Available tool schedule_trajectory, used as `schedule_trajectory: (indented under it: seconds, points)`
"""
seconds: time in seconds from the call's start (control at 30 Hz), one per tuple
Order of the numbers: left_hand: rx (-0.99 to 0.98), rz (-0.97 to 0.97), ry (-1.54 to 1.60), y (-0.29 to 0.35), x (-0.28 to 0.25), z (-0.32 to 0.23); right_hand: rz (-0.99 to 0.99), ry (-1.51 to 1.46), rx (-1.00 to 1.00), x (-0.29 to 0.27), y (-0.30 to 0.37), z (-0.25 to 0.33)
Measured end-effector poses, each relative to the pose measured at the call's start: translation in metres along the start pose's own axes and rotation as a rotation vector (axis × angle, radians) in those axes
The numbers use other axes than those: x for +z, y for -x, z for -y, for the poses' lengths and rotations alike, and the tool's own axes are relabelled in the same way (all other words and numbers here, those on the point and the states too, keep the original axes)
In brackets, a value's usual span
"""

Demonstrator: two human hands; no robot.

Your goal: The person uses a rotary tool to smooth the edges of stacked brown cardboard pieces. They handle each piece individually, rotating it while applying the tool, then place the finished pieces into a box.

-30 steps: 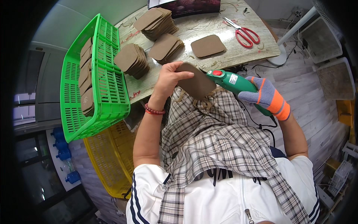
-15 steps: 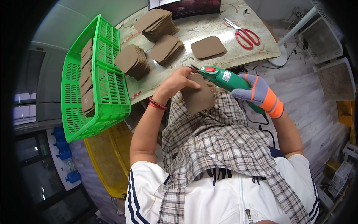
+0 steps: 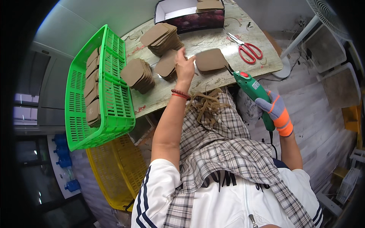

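The table [image 3: 215,36] takes up most of the corner, its pale wood marked with bits of red. Against its left side stands the green crate [image 3: 102,87], with rows of brown pieces [image 3: 91,81] inside, and lower down is the yellow crate [image 3: 114,171]. The worker wears a checked apron [image 3: 228,155] over a white top. Beyond the table's right end is a fan [image 3: 329,15]. At the back of the table sits a dark box [image 3: 201,22], open-topped, with more brown pieces at its right end. Nearer are the back stack [image 3: 161,38], the left stack [image 3: 137,74], the middle stack [image 3: 163,66] and, lying flatter, the right pile [image 3: 210,60]. The gloved right hand [image 3: 275,108] is closed round a green cutter [image 3: 251,87], whose tip points up beside the right pile's near corner; I can't tell whether they touch. The bare left hand [image 3: 185,66] is over the middle stack's right side, thumb apart from the fingers; contact there I can't make out either. Red-handled scissors [image 3: 249,51] lie to the right, narrow brown scraps [image 3: 209,104] sit on the apron, and red bracelets [image 3: 180,93] circle the left wrist.
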State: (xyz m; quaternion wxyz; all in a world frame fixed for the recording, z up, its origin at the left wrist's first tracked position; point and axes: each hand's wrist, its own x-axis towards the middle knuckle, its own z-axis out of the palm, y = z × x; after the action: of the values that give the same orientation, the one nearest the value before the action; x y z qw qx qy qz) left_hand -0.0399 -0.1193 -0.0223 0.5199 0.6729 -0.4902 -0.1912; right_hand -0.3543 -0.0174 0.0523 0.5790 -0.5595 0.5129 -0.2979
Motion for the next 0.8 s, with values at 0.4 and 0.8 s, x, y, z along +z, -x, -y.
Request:
schedule_trajectory:
  seconds: [0.4, 0.8]
  points:
    - [0.029, 0.006, -0.745, -0.024, -0.074, 0.03, -0.002, 0.037, 0.006, 0.017, -0.009, -0.013]
    - [-0.417, -0.191, 1.347, 0.037, -0.055, -0.004, -0.017, 0.099, -0.081, 0.046, -0.01, 0.007]
